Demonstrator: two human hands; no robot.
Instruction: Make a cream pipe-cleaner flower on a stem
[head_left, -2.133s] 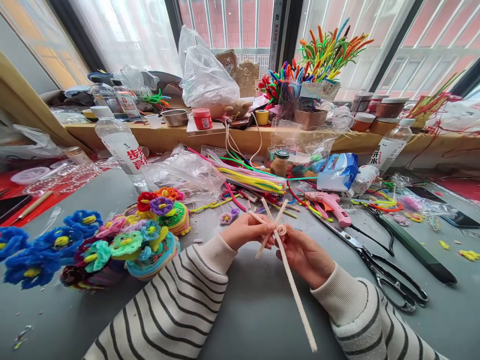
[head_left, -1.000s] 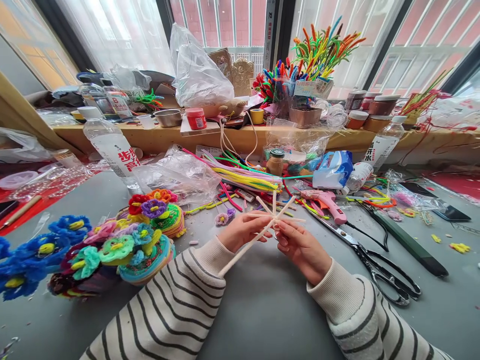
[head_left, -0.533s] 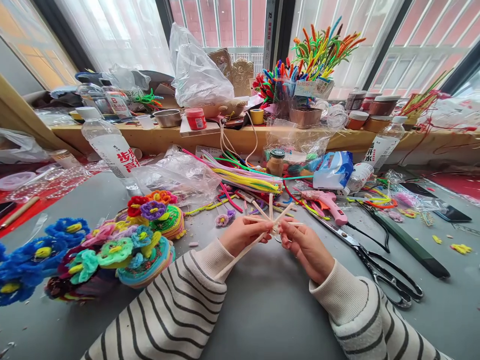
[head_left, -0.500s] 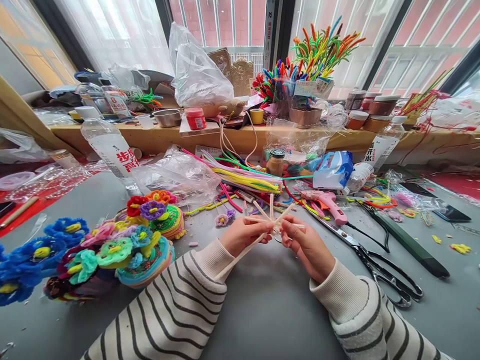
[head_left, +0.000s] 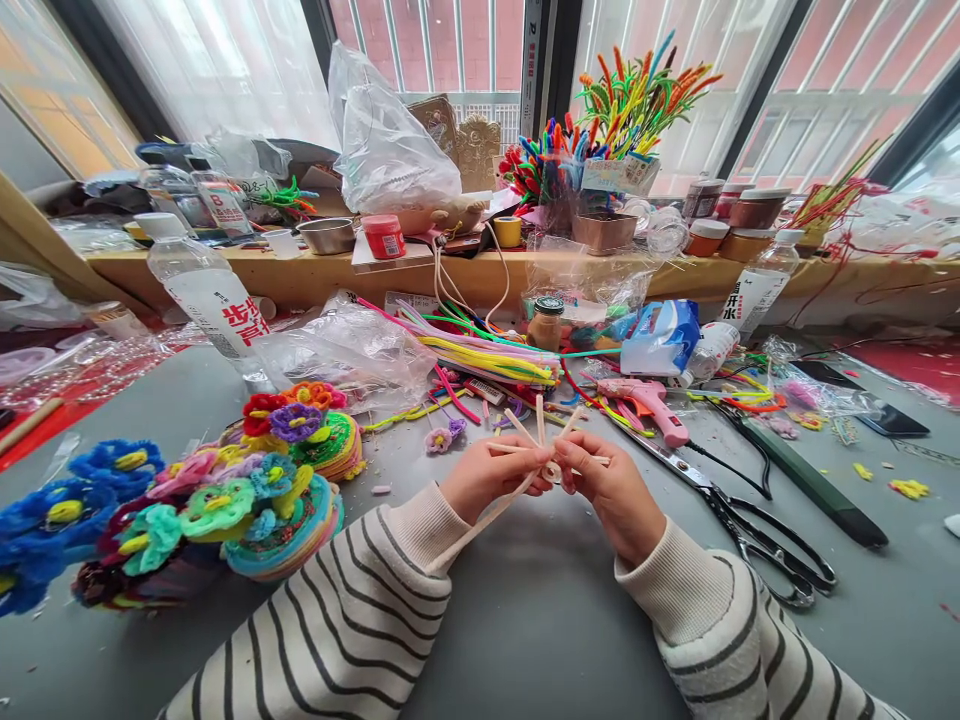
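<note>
Between my two hands, above the grey table, is a bundle of cream pipe cleaners [head_left: 540, 420] whose several ends fan out upward and to the sides from one centre. My left hand [head_left: 499, 470] pinches it from the left, thumb on top. One long strand trails from there down along my left sleeve. My right hand [head_left: 611, 485] is closed on the bundle from the right, thumb and forefinger at the centre. A small loop shows between the fingertips; the fingers partly hide how the strands join.
On the left stand colourful pipe-cleaner flowers [head_left: 217, 500]. Large scissors [head_left: 750, 540], a pink glue gun [head_left: 649, 400] and a dark green flat tool [head_left: 817, 485] lie on the right. Behind are loose pipe cleaners [head_left: 487, 360], a small jar [head_left: 547, 323] and water bottles [head_left: 199, 290].
The view has shifted slightly. Both hands keep their hold on the pipe cleaners, and the small loop at the centre now shows more between the fingertips.
</note>
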